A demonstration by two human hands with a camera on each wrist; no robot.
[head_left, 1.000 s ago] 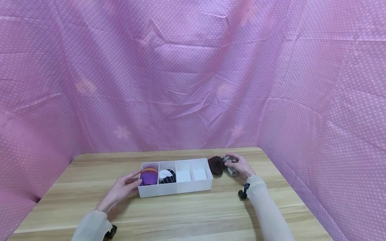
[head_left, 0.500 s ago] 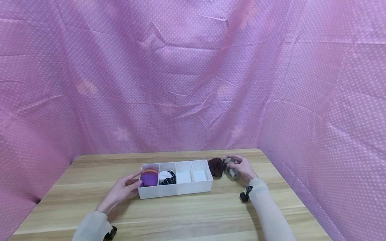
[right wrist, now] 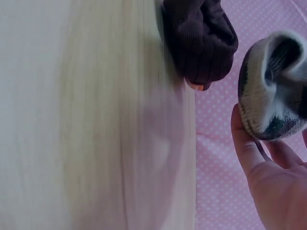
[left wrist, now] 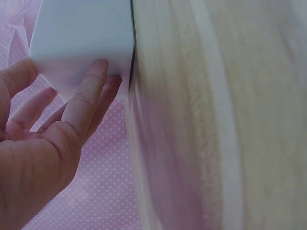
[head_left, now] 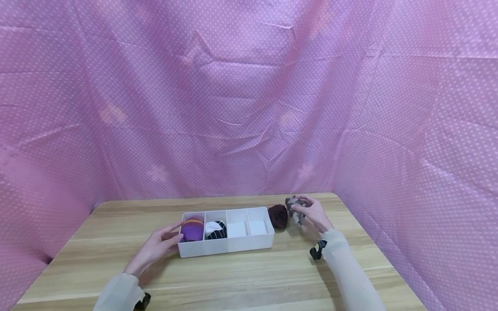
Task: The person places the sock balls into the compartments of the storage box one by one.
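My right hand (head_left: 315, 215) grips a rolled-up pair of grey, white and dark patterned socks (head_left: 295, 208). In the right wrist view these socks (right wrist: 271, 91) are held up off the table by the fingers. Beside them a dark brown rolled sock pair (head_left: 278, 217) rests on the table against the right end of a white divided box (head_left: 225, 247). My left hand (head_left: 154, 245) rests on the box's left end, its extended fingers touching the end wall (left wrist: 81, 38) in the left wrist view. Purple socks (head_left: 193, 230) with an orange band and black-and-white socks (head_left: 216, 230) fill the two left compartments.
The box's two right compartments (head_left: 257, 226) show bare white floors. A wooden table (head_left: 233, 280) lies beneath, with a pink dotted cloth (head_left: 249, 108) hanging behind and at both sides.
My right hand has tightened on the patterned socks and raised them from the table, turning them slightly. The left hand and the box stay in place.
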